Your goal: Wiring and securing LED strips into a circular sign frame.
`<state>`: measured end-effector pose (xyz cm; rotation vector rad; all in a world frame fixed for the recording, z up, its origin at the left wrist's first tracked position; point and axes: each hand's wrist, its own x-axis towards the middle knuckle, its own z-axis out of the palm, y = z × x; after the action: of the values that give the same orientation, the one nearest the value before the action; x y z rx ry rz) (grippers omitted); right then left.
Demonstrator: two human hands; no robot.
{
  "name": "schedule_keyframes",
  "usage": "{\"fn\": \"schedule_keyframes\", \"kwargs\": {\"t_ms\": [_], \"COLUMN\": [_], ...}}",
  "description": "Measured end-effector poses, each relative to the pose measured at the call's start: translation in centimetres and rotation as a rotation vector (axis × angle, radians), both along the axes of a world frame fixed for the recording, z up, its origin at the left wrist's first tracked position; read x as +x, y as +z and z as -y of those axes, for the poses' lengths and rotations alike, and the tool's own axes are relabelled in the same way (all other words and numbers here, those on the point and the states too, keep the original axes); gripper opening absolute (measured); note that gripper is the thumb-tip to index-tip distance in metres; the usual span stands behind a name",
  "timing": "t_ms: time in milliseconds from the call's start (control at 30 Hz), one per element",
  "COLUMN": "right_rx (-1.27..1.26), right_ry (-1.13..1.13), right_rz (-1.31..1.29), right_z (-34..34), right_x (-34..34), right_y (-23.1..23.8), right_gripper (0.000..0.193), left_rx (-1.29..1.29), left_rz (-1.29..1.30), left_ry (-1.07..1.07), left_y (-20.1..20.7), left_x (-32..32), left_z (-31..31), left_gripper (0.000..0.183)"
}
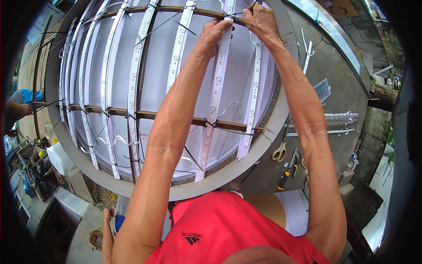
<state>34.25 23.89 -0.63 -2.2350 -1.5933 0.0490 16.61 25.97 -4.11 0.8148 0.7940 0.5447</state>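
Both my arms reach to the far side of a round grey frame (187, 190). White LED strips run across it, fixed with black cable ties to brown crossbars (165, 115). My left hand (214, 34) is closed round an LED strip (217, 79) at the far crossbar, thumb on its edge and some fingers hidden behind. Just right of it, my right hand (260, 20) pinches a thin black piece that looks like a cable tie (252, 5); its far end is hard to see. Below that hand lies another LED strip (252, 101).
On the grey table at right lie scissors (279, 152), a yellow-and-black cutter knife (285, 178), pliers (296, 166) and spare LED strips (340, 116). A white bucket (61, 159) stands at left. Another person's arm (107, 233) shows at lower left, a second person's hand (22, 108) farther left.
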Motion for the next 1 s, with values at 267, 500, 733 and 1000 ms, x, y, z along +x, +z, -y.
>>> {"fn": "schedule_keyframes", "kwargs": {"t_ms": [267, 500, 733, 1000], "right_rx": [0.007, -0.139, 0.212, 0.083], "right_ry": [-0.076, -0.063, -0.136, -0.595], "right_rz": [-0.087, -0.551, -0.648, -0.806], "right_z": [0.4, 4.3, 18.4, 41.1], "right_x": [-1.3, -0.2, -0.8, -2.8], "right_y": [1.2, 7.0, 13.8, 10.5], "right_gripper": [0.034, 0.033, 0.029, 0.026], "left_rx": [-0.033, -0.053, 0.129, 1.090], "left_rz": [0.002, -0.006, -0.106, -0.701], "left_ry": [0.047, -0.039, -0.064, 0.168], "left_y": [0.1, 0.7, -0.1, 2.0], "left_x": [-0.2, -0.7, -3.1, -5.3], "left_z": [0.0, 0.7, 1.7, 5.7], "left_gripper": [0.029, 0.039, 0.081, 0.054]}}
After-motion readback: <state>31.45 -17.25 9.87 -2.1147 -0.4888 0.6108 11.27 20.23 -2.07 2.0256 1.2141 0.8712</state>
